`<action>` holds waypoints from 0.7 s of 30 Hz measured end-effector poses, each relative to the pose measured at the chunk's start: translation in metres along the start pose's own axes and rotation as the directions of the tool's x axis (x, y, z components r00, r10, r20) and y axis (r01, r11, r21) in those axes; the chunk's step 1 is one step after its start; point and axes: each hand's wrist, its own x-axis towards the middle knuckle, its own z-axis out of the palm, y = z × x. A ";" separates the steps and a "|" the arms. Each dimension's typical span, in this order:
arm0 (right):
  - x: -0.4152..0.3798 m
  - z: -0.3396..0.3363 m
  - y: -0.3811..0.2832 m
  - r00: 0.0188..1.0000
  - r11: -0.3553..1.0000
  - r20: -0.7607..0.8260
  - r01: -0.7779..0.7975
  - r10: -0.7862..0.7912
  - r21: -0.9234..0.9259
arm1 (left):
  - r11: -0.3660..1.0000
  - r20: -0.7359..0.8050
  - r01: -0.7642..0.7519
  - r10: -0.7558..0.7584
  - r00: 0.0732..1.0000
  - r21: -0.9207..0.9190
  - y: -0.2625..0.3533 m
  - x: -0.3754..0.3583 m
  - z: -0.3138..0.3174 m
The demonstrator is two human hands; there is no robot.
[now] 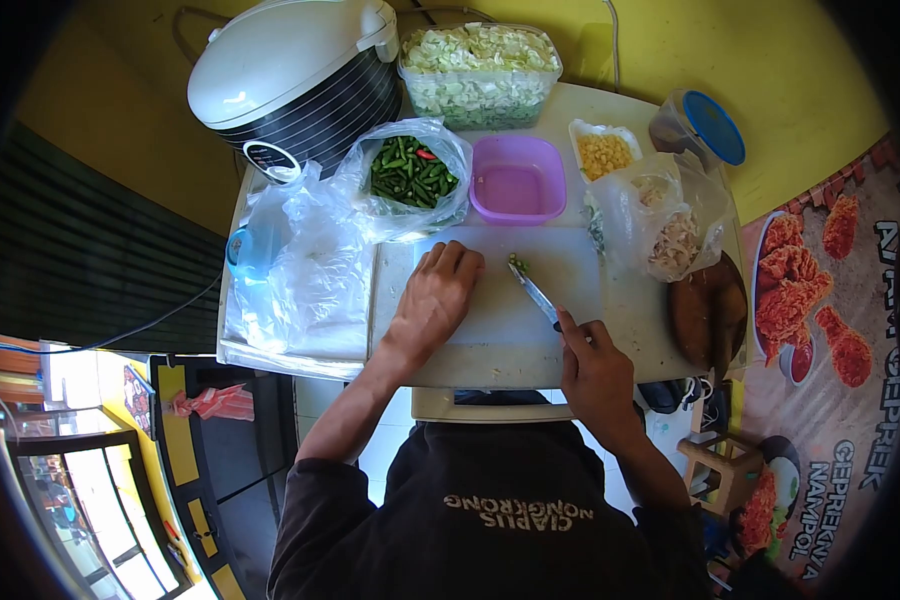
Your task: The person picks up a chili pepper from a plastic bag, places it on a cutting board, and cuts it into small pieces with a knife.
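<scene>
My right hand (598,375) grips a small knife (536,292), its blade pointing up and left over the white cutting board (500,335). A few green chili pieces (516,262) lie at the blade's tip. My left hand (438,288) rests on the board left of the knife, fingers curled in; whatever they hold is hidden. Beyond it stands an open plastic bag of green chilies (413,175), with a red one among them. To that bag's right is a purple plastic tub (518,180), with nothing visible inside.
A rice cooker (300,75) and a container of chopped cabbage (481,80) stand at the back. Crumpled clear plastic (305,260) lies left. On the right are a tray of yellow pieces (605,152), a bag of pale shreds (675,240), a blue-lidded tub (712,128) and a brown round object (707,315).
</scene>
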 end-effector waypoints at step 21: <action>0.019 0.010 0.009 0.995 0.999 -0.093 -0.028 0.024 -0.036 | 0.958 -0.206 0.285 -0.272 0.940 0.038 -0.017 -0.021 -0.059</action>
